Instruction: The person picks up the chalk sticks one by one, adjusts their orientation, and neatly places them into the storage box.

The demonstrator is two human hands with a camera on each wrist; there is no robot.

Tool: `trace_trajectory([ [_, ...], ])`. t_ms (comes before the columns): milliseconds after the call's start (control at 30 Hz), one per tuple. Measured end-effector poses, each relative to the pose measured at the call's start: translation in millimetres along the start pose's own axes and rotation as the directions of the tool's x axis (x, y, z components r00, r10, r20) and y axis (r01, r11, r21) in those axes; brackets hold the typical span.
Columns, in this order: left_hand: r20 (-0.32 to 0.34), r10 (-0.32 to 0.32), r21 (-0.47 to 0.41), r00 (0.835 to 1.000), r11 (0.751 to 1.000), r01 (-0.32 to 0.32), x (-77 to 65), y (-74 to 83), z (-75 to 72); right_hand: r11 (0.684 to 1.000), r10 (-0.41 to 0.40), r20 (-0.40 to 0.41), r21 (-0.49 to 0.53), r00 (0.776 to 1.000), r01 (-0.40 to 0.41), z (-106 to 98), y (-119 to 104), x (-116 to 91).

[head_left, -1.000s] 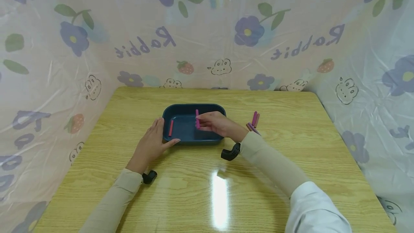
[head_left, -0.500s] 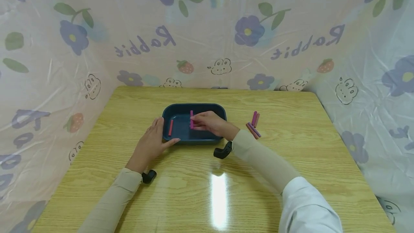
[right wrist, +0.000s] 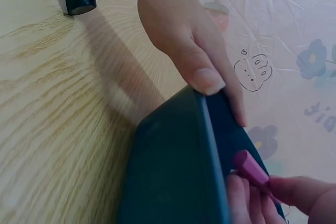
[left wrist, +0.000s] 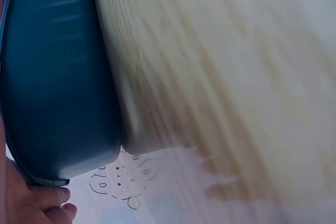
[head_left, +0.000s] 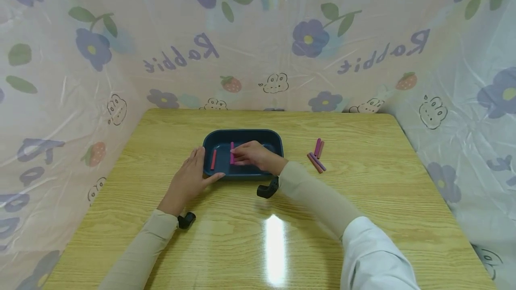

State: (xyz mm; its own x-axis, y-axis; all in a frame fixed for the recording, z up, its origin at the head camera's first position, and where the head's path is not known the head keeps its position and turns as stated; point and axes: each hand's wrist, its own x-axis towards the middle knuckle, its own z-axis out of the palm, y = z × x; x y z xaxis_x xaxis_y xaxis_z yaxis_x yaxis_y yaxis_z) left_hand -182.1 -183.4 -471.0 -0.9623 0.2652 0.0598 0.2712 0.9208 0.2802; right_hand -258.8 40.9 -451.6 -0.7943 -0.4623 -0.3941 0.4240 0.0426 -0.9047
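Head view, just below centre: we see the right hand [head_left: 255, 154] pinching a slim magenta stick [head_left: 231, 156] within a dark-blue rounded-rectangular tray [head_left: 244, 177], roughly parallel to a red stick [head_left: 213, 159] at left, nearer the straight-fingered left hand [head_left: 190, 174].

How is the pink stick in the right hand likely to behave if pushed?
The pink stick would probably roll, since its visible end looks round. It seems stiff, as it looks straight while the right hand pinches it. The raised walls of the tray would probably stop it rolling out.
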Motion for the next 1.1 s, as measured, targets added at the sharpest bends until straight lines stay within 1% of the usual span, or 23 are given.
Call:
trace_trajectory([
  [133, 0.004, 0.001, -0.003, 1.000, 1.000, -0.001, -0.4, 0.3, 0.2, 1.000, 0.026, -0.017, -0.012, 1.000, -0.026, 5.0, 2.6, 4.4],
  [300, 0.003, -0.003, 0.001, 1.000, 1.000, 0.003, -0.6, 0.3, -0.1, 0.998, 0.039, -0.021, -0.046, 0.999, -0.040, 11.9, 5.2, 9.0],
  [467, 0.000, 0.014, 0.025, 1.000, 1.000, -0.014, 0.4, -0.1, -0.1, 0.997, 0.053, -0.032, -0.060, 0.998, -0.055, 16.7, 8.3, 16.4],
  [633, 0.019, 0.029, 0.060, 0.999, 0.998, -0.030, 0.7, 0.7, -1.0, 0.992, 0.074, -0.057, -0.096, 0.996, -0.079, 21.0, 10.3, 22.5],
  [700, 0.026, 0.033, 0.070, 0.999, 0.997, -0.035, 0.7, 0.8, -1.7, 0.992, 0.079, -0.066, -0.095, 0.995, -0.085, 23.2, 11.2, 24.9],
  [900, 0.017, 0.042, 0.088, 0.999, 0.995, -0.044, 0.5, 1.6, -2.8, 0.993, 0.076, -0.090, -0.083, 0.993, -0.083, 31.7, 11.4, 27.9],
  [1100, 0.009, 0.050, 0.092, 0.999, 0.994, -0.050, -0.4, 2.0, -3.4, 0.992, 0.061, -0.104, -0.107, 0.993, -0.072, 38.0, 11.8, 28.2],
])
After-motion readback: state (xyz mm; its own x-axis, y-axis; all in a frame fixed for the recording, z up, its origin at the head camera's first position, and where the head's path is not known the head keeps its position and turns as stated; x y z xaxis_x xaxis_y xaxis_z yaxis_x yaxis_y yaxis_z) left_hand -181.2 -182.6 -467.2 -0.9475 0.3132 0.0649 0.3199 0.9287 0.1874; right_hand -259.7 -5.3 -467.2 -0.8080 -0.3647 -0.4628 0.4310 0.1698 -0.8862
